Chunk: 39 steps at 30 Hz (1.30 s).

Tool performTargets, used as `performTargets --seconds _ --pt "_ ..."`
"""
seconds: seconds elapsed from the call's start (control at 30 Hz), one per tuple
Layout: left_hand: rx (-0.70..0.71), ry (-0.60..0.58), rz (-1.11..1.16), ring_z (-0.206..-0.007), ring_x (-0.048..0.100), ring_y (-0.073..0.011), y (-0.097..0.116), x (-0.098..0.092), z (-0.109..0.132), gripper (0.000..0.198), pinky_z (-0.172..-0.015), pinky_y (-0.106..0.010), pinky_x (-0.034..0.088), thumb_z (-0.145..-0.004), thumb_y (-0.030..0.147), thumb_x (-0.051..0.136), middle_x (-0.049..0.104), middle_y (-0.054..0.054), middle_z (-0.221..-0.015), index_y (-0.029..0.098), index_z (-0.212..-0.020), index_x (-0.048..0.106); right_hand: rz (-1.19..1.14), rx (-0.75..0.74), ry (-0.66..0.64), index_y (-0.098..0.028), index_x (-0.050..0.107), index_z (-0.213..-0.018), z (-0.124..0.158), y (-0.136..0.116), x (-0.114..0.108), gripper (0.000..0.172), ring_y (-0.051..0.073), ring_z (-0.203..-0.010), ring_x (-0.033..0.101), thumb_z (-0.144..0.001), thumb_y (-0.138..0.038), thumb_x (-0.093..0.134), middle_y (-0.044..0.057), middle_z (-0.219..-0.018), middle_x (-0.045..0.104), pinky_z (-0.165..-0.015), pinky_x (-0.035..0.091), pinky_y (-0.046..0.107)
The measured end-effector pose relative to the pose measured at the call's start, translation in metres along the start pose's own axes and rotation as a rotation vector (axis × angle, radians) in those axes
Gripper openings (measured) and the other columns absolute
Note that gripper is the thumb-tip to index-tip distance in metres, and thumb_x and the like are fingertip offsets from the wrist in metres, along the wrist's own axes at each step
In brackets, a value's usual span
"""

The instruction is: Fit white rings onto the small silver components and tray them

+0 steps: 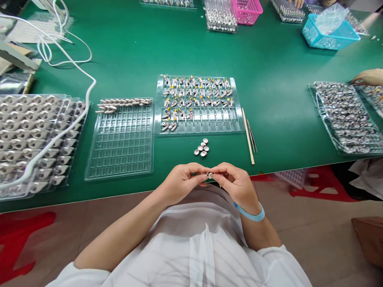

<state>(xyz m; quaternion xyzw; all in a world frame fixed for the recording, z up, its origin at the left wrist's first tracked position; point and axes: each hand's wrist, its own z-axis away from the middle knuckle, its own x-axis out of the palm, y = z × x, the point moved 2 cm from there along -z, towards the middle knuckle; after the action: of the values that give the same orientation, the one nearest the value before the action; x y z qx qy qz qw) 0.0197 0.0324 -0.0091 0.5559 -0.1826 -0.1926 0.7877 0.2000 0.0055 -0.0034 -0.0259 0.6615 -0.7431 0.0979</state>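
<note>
My left hand (pixel 182 179) and my right hand (pixel 235 181) meet at the near edge of the green table (pixel 134 59), fingers pinched together on a small round silver part (pixel 210 174). A blue band circles my right wrist. Just beyond my hands lies a little pile of several round silver caps (pixel 202 147). Behind it a clear tray (pixel 199 104) holds rows of small grey earpiece-like parts with yellow tips; its near rows are mostly empty.
A nearly empty clear tray (pixel 121 139) sits left with one row of grey parts. Stacked trays of grey parts (pixel 36 139) and a white cable (pixel 74 67) lie far left. A wooden stick and tweezers (pixel 249 137) lie right. Another person's hand (pixel 369 76) reaches trays at right. Baskets stand behind.
</note>
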Motion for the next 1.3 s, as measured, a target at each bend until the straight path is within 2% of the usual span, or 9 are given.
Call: performTargets --seconds 0.1,0.23,0.43,0.53,0.63,0.87,1.07,1.17,1.3 --pt "-0.054 0.010 0.045 -0.069 0.067 -0.0136 0.001 -0.001 0.000 0.020 -0.071 -0.026 0.056 -0.083 0.028 0.068 0.073 -0.005 -0.086 0.015 -0.097 0.073 -0.016 0.028 -0.003 -0.022 0.073 -0.095 0.000 -0.001 0.000 0.012 0.011 -0.070 0.059 -0.088 -0.027 0.065 0.002 -0.085 0.067 -0.060 0.046 0.023" --pt "-0.077 0.028 0.118 -0.065 0.066 -0.0118 0.002 -0.002 -0.001 0.016 -0.066 -0.023 0.054 -0.079 0.029 0.073 0.068 -0.001 -0.076 0.014 -0.085 0.069 -0.091 0.094 -0.012 -0.022 0.073 -0.094 0.000 -0.002 0.000 0.012 0.012 -0.071 0.060 -0.086 -0.029 0.067 0.002 -0.086 0.070 -0.059 0.047 0.022" --pt "-0.113 -0.043 0.185 -0.062 0.065 -0.0108 0.003 -0.002 -0.001 0.018 -0.063 -0.022 0.053 -0.079 0.030 0.073 0.067 0.000 -0.068 0.012 -0.081 0.068 -0.184 0.127 -0.044 -0.022 0.073 -0.093 -0.001 0.000 0.002 0.011 0.008 -0.057 0.053 -0.084 -0.027 0.068 0.001 -0.081 0.069 -0.052 0.044 0.021" --pt "-0.152 -0.054 0.259 -0.060 0.064 -0.0113 0.002 -0.002 -0.001 0.024 -0.061 -0.023 0.054 -0.077 0.034 0.076 0.067 -0.001 -0.068 0.011 -0.080 0.069 -0.169 0.106 -0.037 -0.022 0.073 -0.093 0.000 0.001 0.005 0.011 0.008 -0.057 0.054 -0.085 -0.027 0.066 0.001 -0.079 0.069 -0.052 0.045 0.022" --pt "-0.207 -0.029 0.348 -0.060 0.062 -0.0114 0.000 -0.001 -0.002 0.028 -0.058 -0.023 0.054 -0.074 0.037 0.078 0.066 -0.002 -0.067 0.011 -0.077 0.068 -0.031 0.012 0.006 -0.022 0.073 -0.097 0.002 0.001 0.007 0.014 0.011 -0.064 0.058 -0.089 -0.026 0.062 0.002 -0.082 0.068 -0.056 0.048 0.023" --pt "-0.295 0.028 0.523 -0.053 0.054 -0.0081 0.001 0.006 -0.003 0.030 -0.049 -0.020 0.044 -0.071 0.037 0.080 0.061 -0.001 -0.062 0.012 -0.068 0.064 0.329 -0.397 0.084 -0.028 0.065 -0.121 0.005 0.002 0.008 0.033 0.016 -0.083 0.063 -0.091 -0.018 0.060 0.006 -0.099 0.067 -0.068 0.054 0.028" --pt "-0.292 0.089 0.543 -0.048 0.046 -0.0062 0.001 0.011 -0.003 0.033 -0.047 -0.019 0.034 -0.073 0.037 0.078 0.055 0.002 -0.055 0.013 -0.063 0.058 0.541 -0.549 0.163 -0.032 0.051 -0.137 0.007 0.008 0.012 0.048 0.019 -0.093 0.065 -0.092 -0.016 0.057 0.007 -0.104 0.066 -0.076 0.058 0.033" --pt "-0.285 0.077 0.568 -0.048 0.047 -0.0056 -0.001 0.013 -0.003 0.034 -0.048 -0.019 0.034 -0.074 0.037 0.078 0.055 0.002 -0.056 0.012 -0.063 0.057 0.581 -0.610 0.188 -0.031 0.046 -0.141 0.006 0.011 0.013 0.053 0.021 -0.095 0.065 -0.092 -0.013 0.057 0.009 -0.106 0.065 -0.078 0.058 0.034" --pt "-0.257 0.085 0.541 -0.049 0.049 -0.0053 -0.003 0.015 -0.004 0.031 -0.049 -0.018 0.038 -0.074 0.035 0.079 0.058 0.002 -0.059 0.012 -0.067 0.059 0.605 -0.657 0.192 -0.028 0.050 -0.138 0.007 0.011 0.012 0.050 0.021 -0.092 0.065 -0.091 -0.014 0.058 0.010 -0.103 0.067 -0.077 0.058 0.035"
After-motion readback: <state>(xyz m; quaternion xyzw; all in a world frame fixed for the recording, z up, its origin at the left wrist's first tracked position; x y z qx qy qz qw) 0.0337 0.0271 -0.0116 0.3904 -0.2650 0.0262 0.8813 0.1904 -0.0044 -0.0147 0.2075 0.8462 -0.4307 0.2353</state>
